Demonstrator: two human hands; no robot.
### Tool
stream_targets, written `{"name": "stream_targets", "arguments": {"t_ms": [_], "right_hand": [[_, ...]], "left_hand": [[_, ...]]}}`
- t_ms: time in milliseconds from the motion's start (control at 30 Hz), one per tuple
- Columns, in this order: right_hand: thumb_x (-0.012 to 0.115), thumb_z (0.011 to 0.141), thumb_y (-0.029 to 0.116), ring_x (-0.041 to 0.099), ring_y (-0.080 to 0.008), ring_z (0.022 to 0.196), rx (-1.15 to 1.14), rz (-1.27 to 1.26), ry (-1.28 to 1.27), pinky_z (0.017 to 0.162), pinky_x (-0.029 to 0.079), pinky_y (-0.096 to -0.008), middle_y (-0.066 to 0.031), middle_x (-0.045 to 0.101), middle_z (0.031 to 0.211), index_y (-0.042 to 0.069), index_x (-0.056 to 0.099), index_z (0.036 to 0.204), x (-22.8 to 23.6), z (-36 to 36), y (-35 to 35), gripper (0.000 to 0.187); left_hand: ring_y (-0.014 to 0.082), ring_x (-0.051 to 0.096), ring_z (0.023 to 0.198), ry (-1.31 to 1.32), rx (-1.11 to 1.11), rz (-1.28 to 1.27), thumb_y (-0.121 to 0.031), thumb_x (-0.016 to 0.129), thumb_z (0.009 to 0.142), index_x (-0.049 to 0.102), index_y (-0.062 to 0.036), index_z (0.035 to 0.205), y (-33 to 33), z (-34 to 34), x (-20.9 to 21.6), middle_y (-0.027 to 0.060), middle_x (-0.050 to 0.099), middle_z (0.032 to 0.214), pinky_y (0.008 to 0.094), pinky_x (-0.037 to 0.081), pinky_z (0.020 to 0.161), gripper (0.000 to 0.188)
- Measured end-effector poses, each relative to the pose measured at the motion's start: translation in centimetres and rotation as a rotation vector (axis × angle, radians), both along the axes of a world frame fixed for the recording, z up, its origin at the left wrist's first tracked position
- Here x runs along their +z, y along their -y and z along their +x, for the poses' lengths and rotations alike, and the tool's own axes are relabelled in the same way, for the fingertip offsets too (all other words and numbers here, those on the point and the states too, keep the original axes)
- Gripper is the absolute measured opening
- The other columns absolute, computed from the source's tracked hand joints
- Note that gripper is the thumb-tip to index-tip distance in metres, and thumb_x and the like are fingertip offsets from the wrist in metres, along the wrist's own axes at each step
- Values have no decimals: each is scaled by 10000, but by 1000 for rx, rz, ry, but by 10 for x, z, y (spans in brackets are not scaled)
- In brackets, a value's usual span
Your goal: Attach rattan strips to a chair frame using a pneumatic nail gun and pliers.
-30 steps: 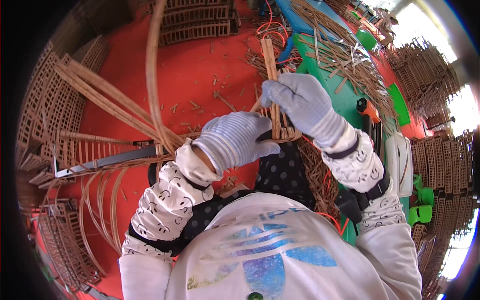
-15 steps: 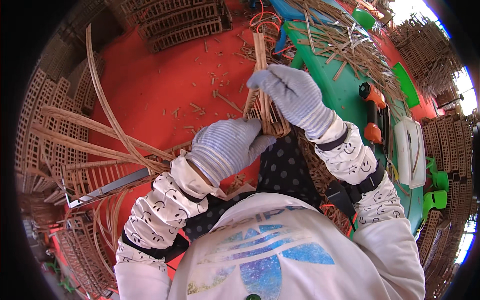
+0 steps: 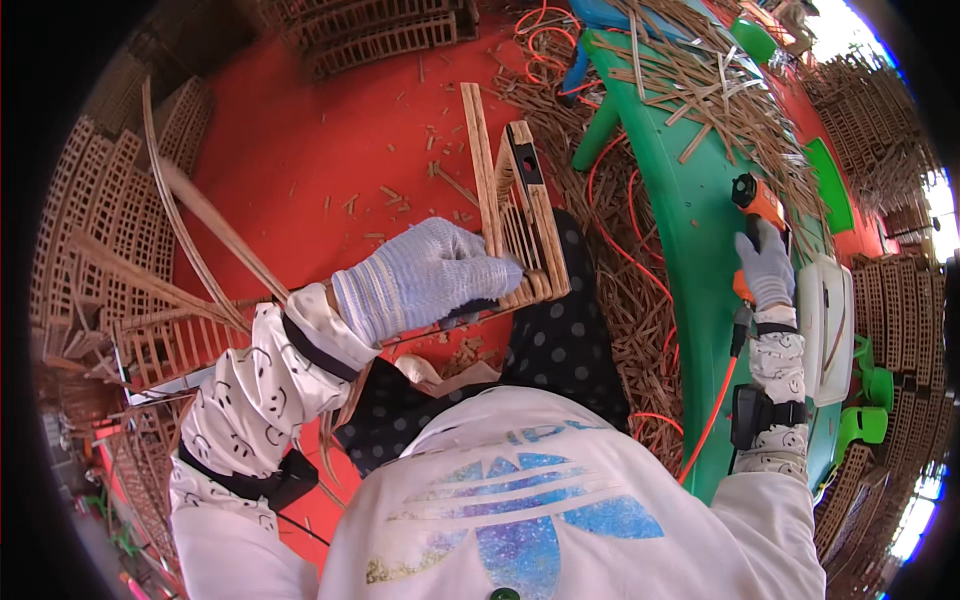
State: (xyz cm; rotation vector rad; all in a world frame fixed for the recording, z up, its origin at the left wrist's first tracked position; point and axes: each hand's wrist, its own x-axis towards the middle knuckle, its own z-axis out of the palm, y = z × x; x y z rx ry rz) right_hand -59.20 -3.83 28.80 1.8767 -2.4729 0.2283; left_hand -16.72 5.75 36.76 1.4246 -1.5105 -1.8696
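Fingers of left gloved hand (image 3: 420, 278) pinching slatted wooden frame (image 3: 547, 235) beyond left edge of green bench (image 3: 695, 230); fingers of right gloved hand (image 3: 768, 268) curled around orange nail gun (image 3: 766, 205) near bench's right edge.

Your gloved left hand (image 3: 425, 275) grips the slatted wooden frame (image 3: 555, 250) near its end, thumb by an upright wooden strip (image 3: 480, 150). Your gloved right hand (image 3: 768, 268) wraps the grip of an orange-and-black tool (image 3: 764, 203) on the green table (image 3: 680, 215), beside a white container (image 3: 826, 335).

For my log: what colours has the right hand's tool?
The tool is orange and black: head view.
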Motion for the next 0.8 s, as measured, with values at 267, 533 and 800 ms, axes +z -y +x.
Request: {"name": "stream_targets", "arguments": {"t_ms": [267, 533, 800], "right_hand": [[627, 705, 514, 500, -357, 1084, -154, 152, -251, 879, 420, -435, -198, 481, 1207, 96, 292, 1319, -8, -12, 29, 815], [752, 617, 330, 512, -334, 1072, -122, 79, -29, 909, 402, -361, -229, 512, 1151, -47, 295, 1292, -27, -42, 52, 898], [557, 702, 137, 521, -120, 604, 207, 154, 1249, 560, 453, -261, -23, 501, 676, 33, 491, 885, 98, -19, -42, 220]], "left_hand": [[48, 441, 480, -19, 76, 145, -249, 644, 775, 621, 3, 655, 2, -9, -12, -10, 508, 529, 226, 349, 435, 280], [46, 374, 445, -5, 10, 7, -243, 634, 794, 577, -8, 580, -2, -7, -18, -34, 432, 468, 248, 307, 405, 324], [55, 388, 417, 85, -13, -102, -273, 623, 794, 571, -9, 568, -7, -9, -17, -15, 423, 444, 255, 324, 395, 351]]}}
